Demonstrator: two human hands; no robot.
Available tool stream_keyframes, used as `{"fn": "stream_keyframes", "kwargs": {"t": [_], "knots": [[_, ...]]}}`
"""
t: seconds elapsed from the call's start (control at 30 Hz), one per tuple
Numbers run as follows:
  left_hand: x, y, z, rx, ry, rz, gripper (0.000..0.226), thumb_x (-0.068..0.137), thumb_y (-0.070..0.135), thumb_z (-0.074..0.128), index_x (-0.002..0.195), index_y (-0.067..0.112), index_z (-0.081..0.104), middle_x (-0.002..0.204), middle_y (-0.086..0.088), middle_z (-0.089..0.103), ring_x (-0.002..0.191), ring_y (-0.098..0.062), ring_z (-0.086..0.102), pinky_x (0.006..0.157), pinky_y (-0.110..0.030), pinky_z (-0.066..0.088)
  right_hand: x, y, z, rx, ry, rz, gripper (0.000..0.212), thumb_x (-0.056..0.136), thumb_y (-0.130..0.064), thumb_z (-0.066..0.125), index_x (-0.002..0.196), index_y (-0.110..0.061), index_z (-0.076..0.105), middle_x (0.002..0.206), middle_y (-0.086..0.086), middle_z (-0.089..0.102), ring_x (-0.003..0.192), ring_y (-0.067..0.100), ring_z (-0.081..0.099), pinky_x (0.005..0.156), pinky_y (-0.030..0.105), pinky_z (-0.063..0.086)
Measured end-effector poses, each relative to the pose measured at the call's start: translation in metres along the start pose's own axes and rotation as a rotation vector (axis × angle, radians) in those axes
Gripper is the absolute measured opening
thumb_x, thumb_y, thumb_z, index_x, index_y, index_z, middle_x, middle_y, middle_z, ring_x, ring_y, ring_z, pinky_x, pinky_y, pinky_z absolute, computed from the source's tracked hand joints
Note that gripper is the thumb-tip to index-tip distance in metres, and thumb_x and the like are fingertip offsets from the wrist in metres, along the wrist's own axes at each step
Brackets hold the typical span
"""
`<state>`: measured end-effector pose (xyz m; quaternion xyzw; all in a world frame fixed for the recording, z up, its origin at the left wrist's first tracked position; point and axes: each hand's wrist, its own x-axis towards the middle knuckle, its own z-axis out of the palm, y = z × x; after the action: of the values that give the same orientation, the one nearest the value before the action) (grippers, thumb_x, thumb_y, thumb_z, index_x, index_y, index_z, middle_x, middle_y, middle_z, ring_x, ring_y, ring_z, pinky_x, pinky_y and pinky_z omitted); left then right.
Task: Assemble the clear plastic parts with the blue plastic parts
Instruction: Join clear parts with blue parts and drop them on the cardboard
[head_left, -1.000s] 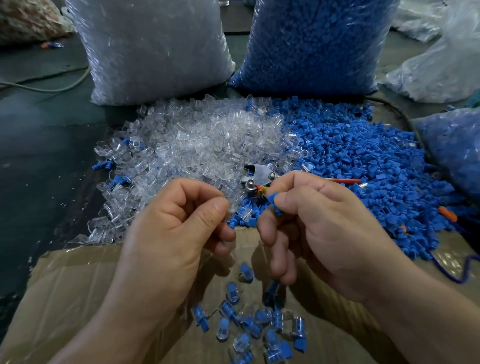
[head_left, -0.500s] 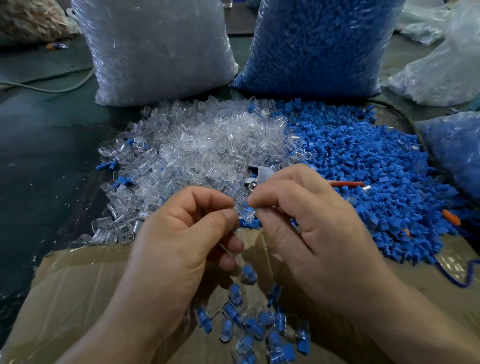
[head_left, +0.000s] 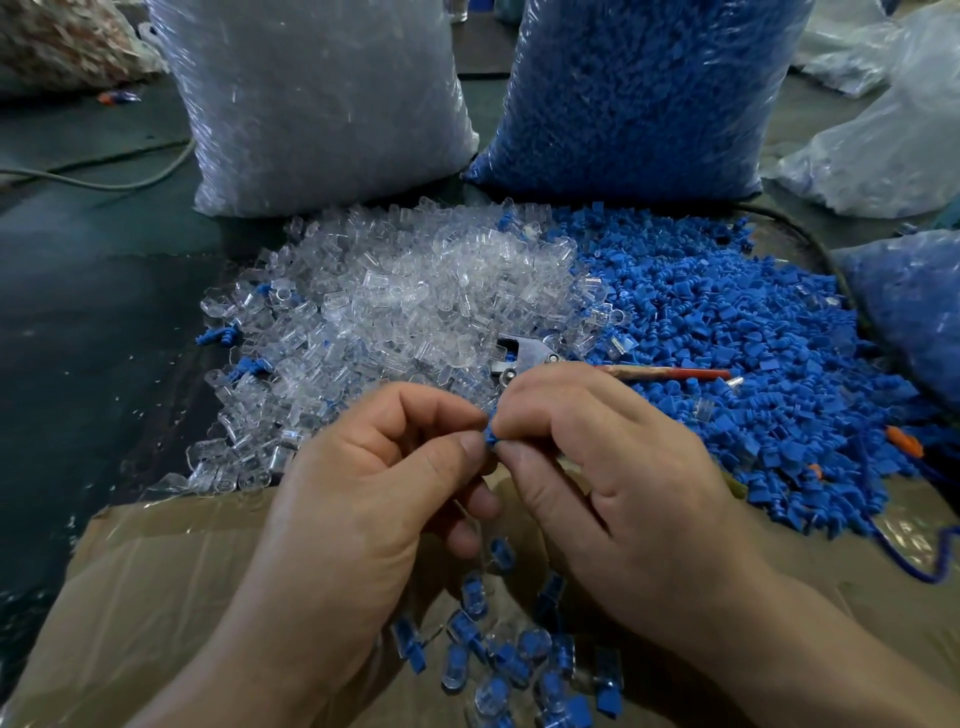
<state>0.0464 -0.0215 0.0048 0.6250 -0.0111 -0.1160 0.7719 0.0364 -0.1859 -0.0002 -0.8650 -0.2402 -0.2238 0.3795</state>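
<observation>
My left hand (head_left: 363, 499) and my right hand (head_left: 613, 478) meet fingertip to fingertip above a cardboard sheet (head_left: 135, 582). Between them sits a small blue plastic part (head_left: 491, 435), pinched by my right thumb and forefinger. My left thumb and forefinger close on the same spot; any clear part there is hidden by the fingers. Behind the hands lie a heap of clear plastic parts (head_left: 395, 301) and a heap of blue plastic parts (head_left: 727, 332). Several joined clear-and-blue pieces (head_left: 498, 654) lie on the cardboard below my hands.
A metal tool with a red handle (head_left: 670, 372) lies between the two heaps. A sack of clear parts (head_left: 322, 98) and a sack of blue parts (head_left: 639, 93) stand at the back. Another blue-filled bag (head_left: 914, 306) sits at the right. Dark floor (head_left: 93, 322) lies to the left.
My hands have come together: the right hand brought its blue part leftward to the left fingertips, and both rose slightly toward the heaps.
</observation>
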Motion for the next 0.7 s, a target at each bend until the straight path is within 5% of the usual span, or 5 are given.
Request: {"fn": "stream_keyframes", "kwargs": {"t": [0.1,0.27,0.33,0.43,0.7], "knots": [[0.001,-0.001,-0.004,-0.107,-0.049,-0.058,0.023,0.060,0.004,0.085,0.077,0.015,0.075,0.067,-0.012,0.066,0.052,-0.016,0.062,0.040,-0.022,0.047,0.000,0.002,-0.001,-0.001,-0.011,0.014,0.015,0.094,-0.018,0.056,0.095,-0.008,0.067,0.100,-0.001,0.063,0.096,0.014,0.061,0.079,0.032,0.048],[0.001,-0.004,-0.004,0.007,-0.041,-0.029,0.031,0.052,0.019,0.091,0.077,0.019,0.073,0.066,-0.008,0.066,0.053,-0.017,0.062,0.043,-0.024,0.049,0.000,0.004,-0.007,-0.148,-0.115,0.022,0.024,0.093,-0.030,0.055,0.113,-0.020,0.064,0.118,-0.004,0.058,0.112,0.014,0.053,0.094,0.030,0.047],[0.001,-0.001,-0.005,0.026,0.006,-0.043,0.028,0.051,0.031,0.080,0.077,0.022,0.072,0.062,-0.008,0.064,0.049,-0.017,0.059,0.042,-0.025,0.048,0.001,0.011,-0.015,-0.377,-0.181,0.148,0.052,0.089,-0.046,0.050,0.138,-0.030,0.040,0.138,-0.008,0.044,0.130,0.009,0.037,0.110,0.035,0.035],[0.002,0.001,-0.008,0.097,0.041,-0.037,0.016,0.059,0.025,0.074,0.075,0.024,0.071,0.058,-0.009,0.064,0.045,-0.018,0.057,0.042,-0.023,0.049,0.008,0.026,-0.032,-0.619,-0.285,0.414,0.080,0.081,-0.060,0.048,0.147,-0.033,0.010,0.151,-0.005,0.026,0.137,0.018,0.025,0.115,0.039,0.022],[0.004,-0.002,-0.013,0.191,0.042,0.003,0.027,0.084,-0.002,0.067,0.077,0.024,0.071,0.058,-0.006,0.065,0.046,-0.016,0.058,0.045,-0.019,0.049,0.015,0.036,-0.037,-0.789,-0.525,0.467,0.078,0.073,-0.075,0.026,0.139,-0.035,0.028,0.138,-0.006,0.040,0.120,0.024,0.040,0.100,0.042,0.036]]}}
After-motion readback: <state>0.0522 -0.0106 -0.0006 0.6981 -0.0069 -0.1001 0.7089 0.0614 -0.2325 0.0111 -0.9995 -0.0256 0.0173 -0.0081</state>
